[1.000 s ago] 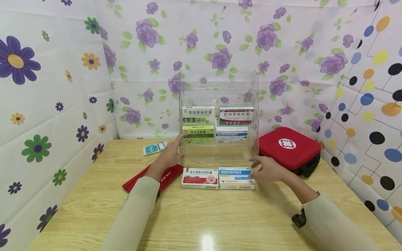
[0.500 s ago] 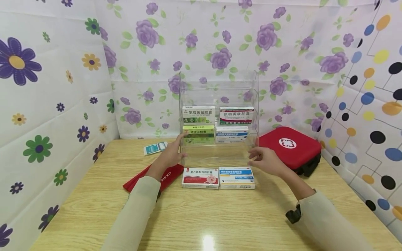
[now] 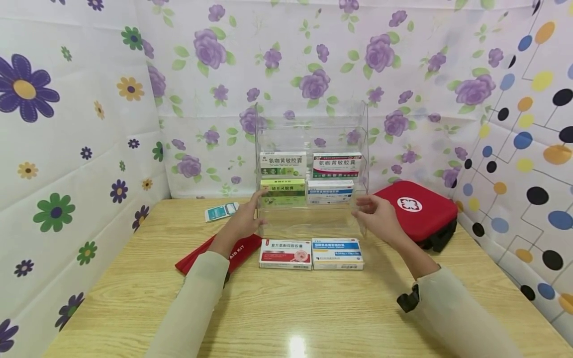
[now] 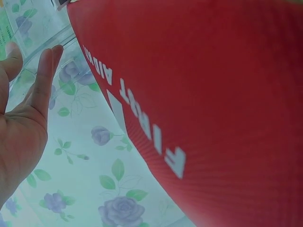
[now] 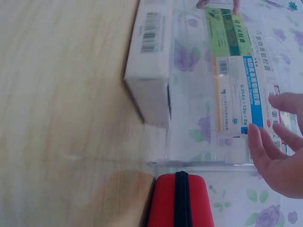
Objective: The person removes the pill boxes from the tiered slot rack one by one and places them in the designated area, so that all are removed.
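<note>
A clear tiered rack (image 3: 312, 217) stands upright, holding a yellow-green medicine box (image 3: 283, 193) and a blue-and-white medicine box (image 3: 330, 193) on one tier. Two more boxes, a green-and-white medicine box (image 3: 283, 165) and a red-and-green medicine box (image 3: 337, 165), sit a tier higher. My left hand (image 3: 241, 221) is at the rack's left side, fingers extended beside its clear wall (image 4: 52, 45). At the right side, my right hand (image 3: 380, 219) has fingers slightly bent and holds nothing; whether it touches the rack is unclear.
Before the rack lie a red-and-white medicine box (image 3: 285, 254) and another blue-and-white box (image 3: 337, 254). A red first aid pouch (image 3: 243, 248) lies beneath the left forearm, a small teal packet (image 3: 221, 212) behind it. A red hard case (image 3: 416, 211) stands right of the rack.
My right hand has moved away from the front blue-and-white box, up and slightly forward to the rack's right side. The left hand and the boxes have stayed in place.
</note>
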`<state>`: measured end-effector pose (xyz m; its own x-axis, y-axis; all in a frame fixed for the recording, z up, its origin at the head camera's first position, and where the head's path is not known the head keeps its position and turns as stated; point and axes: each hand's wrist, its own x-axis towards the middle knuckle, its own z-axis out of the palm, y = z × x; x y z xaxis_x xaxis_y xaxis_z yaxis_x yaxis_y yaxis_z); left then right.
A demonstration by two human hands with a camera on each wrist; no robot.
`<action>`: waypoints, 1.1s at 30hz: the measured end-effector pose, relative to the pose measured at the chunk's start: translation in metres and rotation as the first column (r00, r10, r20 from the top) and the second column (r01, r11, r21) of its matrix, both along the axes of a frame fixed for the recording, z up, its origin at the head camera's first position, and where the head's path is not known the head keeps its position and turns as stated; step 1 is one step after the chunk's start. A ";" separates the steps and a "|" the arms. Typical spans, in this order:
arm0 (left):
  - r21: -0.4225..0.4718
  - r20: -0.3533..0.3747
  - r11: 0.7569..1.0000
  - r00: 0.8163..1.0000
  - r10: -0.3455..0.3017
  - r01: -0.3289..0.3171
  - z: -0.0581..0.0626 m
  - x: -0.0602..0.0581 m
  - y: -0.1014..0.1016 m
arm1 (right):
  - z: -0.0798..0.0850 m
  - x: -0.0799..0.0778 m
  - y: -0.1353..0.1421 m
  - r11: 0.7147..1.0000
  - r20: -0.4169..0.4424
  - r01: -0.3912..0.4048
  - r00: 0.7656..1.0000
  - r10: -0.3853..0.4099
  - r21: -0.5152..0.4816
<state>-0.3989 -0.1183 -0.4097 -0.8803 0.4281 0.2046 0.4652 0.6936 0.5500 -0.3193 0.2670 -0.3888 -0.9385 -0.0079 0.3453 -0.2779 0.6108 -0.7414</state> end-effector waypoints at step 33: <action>0.010 0.010 1.000 1.000 0.007 -0.007 0.000 0.001 0.000 | 0.012 -0.051 -0.015 0.996 -0.197 0.066 0.977 -0.077 -0.065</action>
